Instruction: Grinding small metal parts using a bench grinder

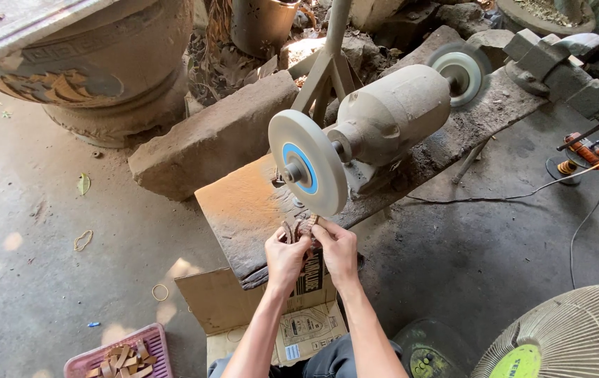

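Both my hands are raised together under the near white grinding wheel (307,170) of a dusty bench grinder (390,115). My left hand (287,256) and my right hand (336,249) pinch a small brown wooden piece (302,227) between their fingertips. The piece sits just below the wheel's lower edge; whether it touches the wheel I cannot tell. A second wheel (459,71) is at the grinder's far end.
The grinder stands on a worn wooden plank (243,210). Flattened cardboard (222,301) lies below, and a pink basket (147,337) of brown pieces at the bottom left. A fan (572,336) is bottom right, a vise (565,66) top right, a large stone pot (103,63) top left.
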